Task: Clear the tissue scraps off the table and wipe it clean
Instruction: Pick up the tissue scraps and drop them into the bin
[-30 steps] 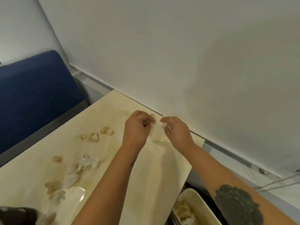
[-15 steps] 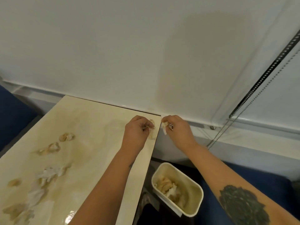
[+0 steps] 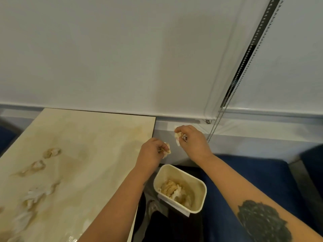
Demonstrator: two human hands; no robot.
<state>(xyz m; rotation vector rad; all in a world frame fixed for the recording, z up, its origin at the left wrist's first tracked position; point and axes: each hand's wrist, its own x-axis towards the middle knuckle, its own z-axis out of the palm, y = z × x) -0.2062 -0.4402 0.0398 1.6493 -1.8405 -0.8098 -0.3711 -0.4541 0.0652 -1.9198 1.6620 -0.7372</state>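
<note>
Fingers of my left hand (image 3: 151,154) were curled around a small crumpled tissue scrap (image 3: 167,151), which poked out past the knuckles just beyond the table's right edge. Those of my right hand (image 3: 193,142) pinched a second scrap (image 3: 178,137), whitish with a loose tail hanging down; something small and shiny showed between them, too tiny for me to identify. Both hands hung off the table, above and slightly behind the cream waste bin (image 3: 202,187). That bin stood beside the table's edge and already held a wad of stained tissue (image 3: 172,189); how deep the pile went I could not judge.

On the marbled beige table (image 3: 97,137) more scraps lay along the left side: one brownish piece (image 3: 52,152), another below it (image 3: 36,165), and a larger whitish torn cluster (image 3: 37,194) nearer me. Further pieces ran off the lower left corner of the view, blurred and cut by the frame. Faint brownish stains marked the surface, hard to separate from the marble pattern.

A dark tattoo (image 3: 262,222) showed on my right forearm, partly cropped. Blue seating (image 3: 244,173) lay under that arm, and a white roller blind (image 3: 122,49) with a bead chain (image 3: 232,91) filled the background. Dark shapes below the bin stayed unreadable.
</note>
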